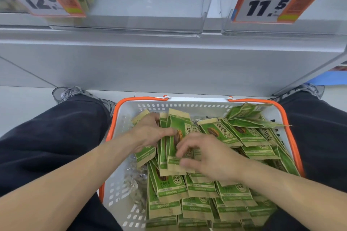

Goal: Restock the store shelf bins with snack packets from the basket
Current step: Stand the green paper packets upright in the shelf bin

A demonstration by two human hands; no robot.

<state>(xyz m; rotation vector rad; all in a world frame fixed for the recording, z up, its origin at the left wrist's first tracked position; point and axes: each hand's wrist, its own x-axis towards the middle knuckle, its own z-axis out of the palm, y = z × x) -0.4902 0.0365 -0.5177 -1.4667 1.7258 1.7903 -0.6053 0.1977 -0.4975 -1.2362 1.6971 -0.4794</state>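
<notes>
1. Head view: left hand (pixel 150 133) grips an upright bundle of packets (pixel 176 140) inside the basket (pixel 120 118).
2. Right hand (pixel 204 157), fingers curled, presses the bundle's near face.
3. Empty bin (pixel 142 2) lies straight ahead, above; packets' long axes point toward it.

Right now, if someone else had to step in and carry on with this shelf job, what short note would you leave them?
Left hand: its grip holds a bunch of upright green snack packets in the basket.
Right hand: fingers curled on the front of the same bunch, steadying it.
The basket sits on the floor between the person's legs, full of packets.
Clear bin above centre looks nearly bare; a few green packets stand at its left.
Done: bunch gathered. Left: lift it into the bin, repeat.
</notes>
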